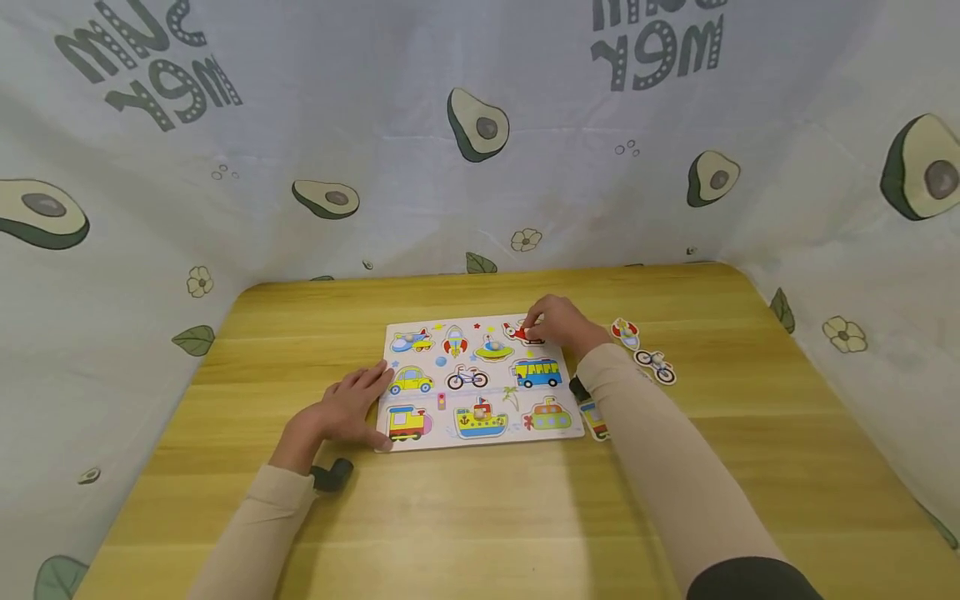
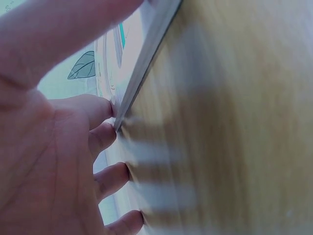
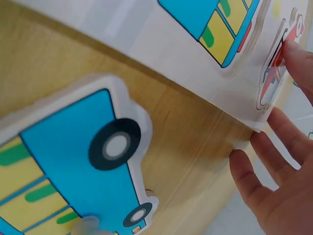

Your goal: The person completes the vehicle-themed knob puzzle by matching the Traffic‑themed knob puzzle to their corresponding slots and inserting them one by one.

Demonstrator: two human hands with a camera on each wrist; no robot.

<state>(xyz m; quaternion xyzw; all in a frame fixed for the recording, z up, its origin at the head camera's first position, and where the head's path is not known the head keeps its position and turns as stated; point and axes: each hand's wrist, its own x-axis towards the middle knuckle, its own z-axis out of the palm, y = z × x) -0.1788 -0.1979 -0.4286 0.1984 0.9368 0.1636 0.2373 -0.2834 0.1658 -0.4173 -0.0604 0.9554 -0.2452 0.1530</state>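
Note:
A white wooden vehicle puzzle board (image 1: pixel 442 430) lies on the table. My left hand (image 1: pixel 345 412) rests at its left edge, fingers spread and thumb by the near corner; the left wrist view shows the fingertips along the board's edge (image 2: pixel 142 68). At the far right corner, my right hand (image 1: pixel 562 323) pinches the red helicopter piece (image 1: pixel 516 332) between thumb and index finger. In the right wrist view, the helicopter (image 3: pixel 269 88) is at its outline and the other fingers extend past the board's edge. Whether it sits flush I cannot tell.
Right of the board lie a loose rocket piece (image 1: pixel 626 333), a bicycle piece (image 1: pixel 656 367) and a piece (image 1: pixel 595 419) partly under the right sleeve. A loose bus piece (image 3: pixel 73 142) shows in the right wrist view. A printed curtain (image 1: pixel 420 208) borders the wooden table (image 1: pixel 465 517).

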